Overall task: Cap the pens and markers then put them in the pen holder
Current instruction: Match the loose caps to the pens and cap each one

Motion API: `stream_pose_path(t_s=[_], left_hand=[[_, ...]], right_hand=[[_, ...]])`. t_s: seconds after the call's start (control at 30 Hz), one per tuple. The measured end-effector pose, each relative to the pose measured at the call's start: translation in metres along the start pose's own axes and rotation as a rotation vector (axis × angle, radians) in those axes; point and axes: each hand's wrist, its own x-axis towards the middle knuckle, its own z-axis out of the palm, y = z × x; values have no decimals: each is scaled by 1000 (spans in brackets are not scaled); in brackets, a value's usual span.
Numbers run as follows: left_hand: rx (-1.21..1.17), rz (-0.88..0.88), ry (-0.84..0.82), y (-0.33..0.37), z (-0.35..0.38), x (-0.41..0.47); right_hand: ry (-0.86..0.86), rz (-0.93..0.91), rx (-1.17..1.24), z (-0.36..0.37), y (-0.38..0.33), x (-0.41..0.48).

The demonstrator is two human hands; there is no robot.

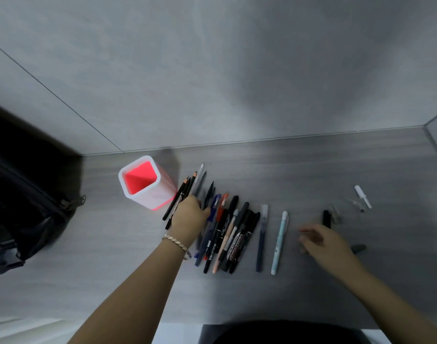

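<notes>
Presently: left hand (188,214), fingers closed around pens (227,234) heaped right of the empty holder (144,182); right hand (324,240), fingers loosely apart, empty, near scattered caps (326,218) (blurred) — risk: heap scatters, caps mismatch.

Pen holder (148,181) mouth unobstructed; pen pile (222,229) crowds its right; bag (26,209) blocks left.
</notes>
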Motion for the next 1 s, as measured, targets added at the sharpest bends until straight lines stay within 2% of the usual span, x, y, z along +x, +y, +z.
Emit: stream_pose_path(t_s=[0.2, 0.37, 0.5, 0.6, 0.7, 0.8, 0.9, 1.0], left_hand=[[-105, 28, 105, 1, 3, -16], [-215, 104, 247, 13, 1, -33], [-487, 163, 85, 41, 3, -75], [-817, 63, -128, 53, 10, -100], [-992, -49, -280, 57, 15, -116], [-1036, -72, -329, 59, 17, -127], [-999, -90, -337, 55, 19, -133], [-978, -97, -350, 53, 20, -136]], right_hand=[[8, -21, 22, -9, 9, -5], [103, -26, 65, -24, 13, -12], [278, 51, 23, -49, 27, -7], [386, 99, -12, -62, 35, 6], [381, 5, -90, -57, 24, 17], [333, -108, -240, -42, 5, 21], [284, -95, -509, -32, -4, 26], [283, -73, -519, -32, -1, 27]])
